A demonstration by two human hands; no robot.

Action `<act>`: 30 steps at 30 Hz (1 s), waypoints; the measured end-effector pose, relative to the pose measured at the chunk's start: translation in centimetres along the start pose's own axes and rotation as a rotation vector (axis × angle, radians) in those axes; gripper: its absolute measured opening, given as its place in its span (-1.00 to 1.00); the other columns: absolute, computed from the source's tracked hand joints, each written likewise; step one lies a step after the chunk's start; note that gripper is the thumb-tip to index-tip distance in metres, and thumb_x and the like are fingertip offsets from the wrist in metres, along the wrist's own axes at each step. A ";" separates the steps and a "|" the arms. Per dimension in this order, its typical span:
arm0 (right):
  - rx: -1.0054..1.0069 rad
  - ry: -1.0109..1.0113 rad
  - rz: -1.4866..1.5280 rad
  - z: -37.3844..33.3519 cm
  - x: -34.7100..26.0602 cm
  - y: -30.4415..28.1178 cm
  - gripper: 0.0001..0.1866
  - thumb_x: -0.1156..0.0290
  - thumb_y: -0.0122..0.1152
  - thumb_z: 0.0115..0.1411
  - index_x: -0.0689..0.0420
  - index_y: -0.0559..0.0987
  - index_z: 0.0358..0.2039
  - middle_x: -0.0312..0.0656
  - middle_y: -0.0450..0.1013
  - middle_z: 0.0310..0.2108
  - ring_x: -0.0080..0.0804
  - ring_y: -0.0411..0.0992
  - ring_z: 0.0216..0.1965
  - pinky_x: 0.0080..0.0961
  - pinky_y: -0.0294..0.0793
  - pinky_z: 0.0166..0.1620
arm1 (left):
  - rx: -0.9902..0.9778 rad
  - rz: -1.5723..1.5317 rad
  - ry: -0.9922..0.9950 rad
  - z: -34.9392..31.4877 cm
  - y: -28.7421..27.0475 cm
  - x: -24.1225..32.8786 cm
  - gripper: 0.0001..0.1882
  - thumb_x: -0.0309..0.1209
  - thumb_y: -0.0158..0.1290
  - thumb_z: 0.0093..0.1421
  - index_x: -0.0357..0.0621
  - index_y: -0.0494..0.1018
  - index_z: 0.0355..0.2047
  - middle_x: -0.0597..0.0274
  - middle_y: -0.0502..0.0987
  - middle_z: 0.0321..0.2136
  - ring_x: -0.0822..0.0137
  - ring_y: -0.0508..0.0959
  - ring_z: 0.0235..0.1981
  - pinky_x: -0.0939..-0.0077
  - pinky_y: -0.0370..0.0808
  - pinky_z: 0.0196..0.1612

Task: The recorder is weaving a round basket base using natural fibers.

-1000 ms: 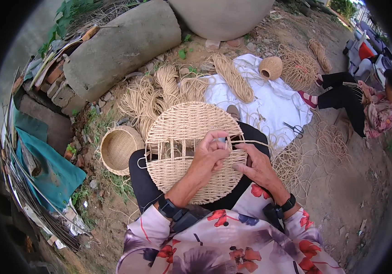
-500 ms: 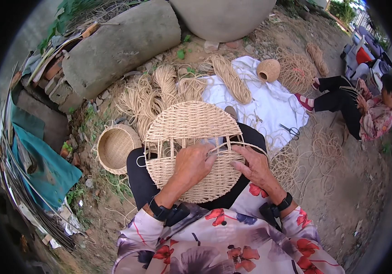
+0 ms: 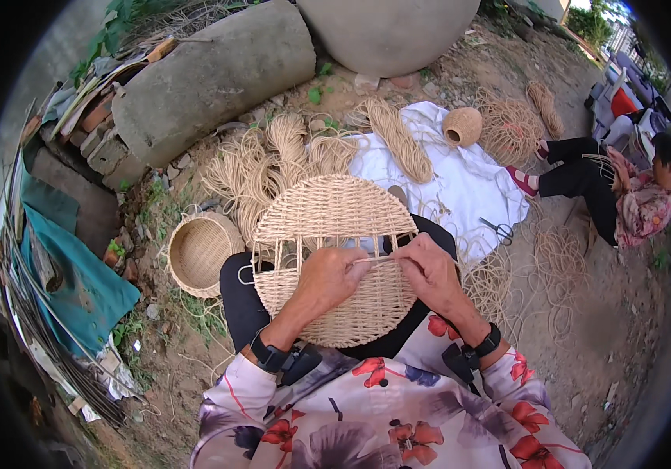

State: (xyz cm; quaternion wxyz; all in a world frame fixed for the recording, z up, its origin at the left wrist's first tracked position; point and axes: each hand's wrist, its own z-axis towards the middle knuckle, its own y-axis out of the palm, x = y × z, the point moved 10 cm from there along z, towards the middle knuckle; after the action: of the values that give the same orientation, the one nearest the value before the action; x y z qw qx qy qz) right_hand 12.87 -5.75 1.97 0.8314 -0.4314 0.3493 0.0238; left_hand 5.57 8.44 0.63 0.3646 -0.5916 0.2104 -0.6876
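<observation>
- Presently, left hand (image 3: 326,277): fingers curled, thumb and forefinger pinching a thin, pale-tan cord strand (image 3: 372,259); remaining fingertips hidden.
- Right hand (image 3: 433,270): fingertips pinching the same strand farther right.
- Round, straw-coloured woven-cord panel (image 3: 331,207): on the black-trousered lap (image 3: 235,301), under both hands; bare cord bars (image 3: 298,252) span an open band across its middle.
- Handling, as judged: strand best held taut between the pinches, alternated evenly over and under the bars, each pass pressed snugly against the panel's weave without bowing the bars.
- Shallow, round, tan woven basket (image 3: 201,254): left of the panel.
- Looped tan cord hanks (image 3: 245,176): beyond the panel.
- Dark-handled metal scissors (image 3: 499,230): right of the panel, well apart.
</observation>
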 end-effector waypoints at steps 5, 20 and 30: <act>0.185 0.075 0.283 2.4 -1.3 -3.0 -0.73 0.59 0.12 0.15 0.25 0.55 -0.12 -0.09 0.43 -0.32 -0.30 0.46 -0.37 -0.45 0.44 -0.29 | -0.074 -1.114 -0.427 -2.8 -0.9 -4.2 -0.72 -0.23 0.05 0.37 -0.23 0.49 -0.31 0.51 0.31 -0.63 0.60 0.22 -0.63 0.66 0.20 -0.53; 0.307 0.252 0.410 0.2 -0.8 -1.0 -0.93 0.55 0.24 0.19 0.26 0.60 -0.31 -0.14 0.47 -0.50 -0.53 0.45 -0.51 -0.55 0.41 -0.42 | 0.120 -0.195 -0.120 -1.7 -5.4 -0.2 -0.79 -0.40 0.04 0.31 -0.23 0.53 -0.11 0.12 0.64 -0.32 0.30 0.60 -0.45 0.40 0.54 -0.37; 0.215 0.186 0.121 1.3 -1.5 0.2 -0.90 0.57 0.21 0.06 0.21 0.46 -0.53 -0.03 0.42 -0.65 -0.16 0.46 -0.63 -0.32 0.40 -0.52 | -0.052 0.204 -0.014 -2.5 -3.9 1.1 -0.78 -0.51 0.08 0.19 -0.17 0.55 -0.14 -0.04 0.62 -0.37 -0.08 0.62 -0.36 0.20 0.54 -0.29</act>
State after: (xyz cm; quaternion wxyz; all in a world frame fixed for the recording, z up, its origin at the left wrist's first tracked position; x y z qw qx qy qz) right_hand 12.41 -4.26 3.21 0.8339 -0.3185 0.4507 -0.0036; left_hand 2.15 9.84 3.65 0.4186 -0.5812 0.2846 -0.6371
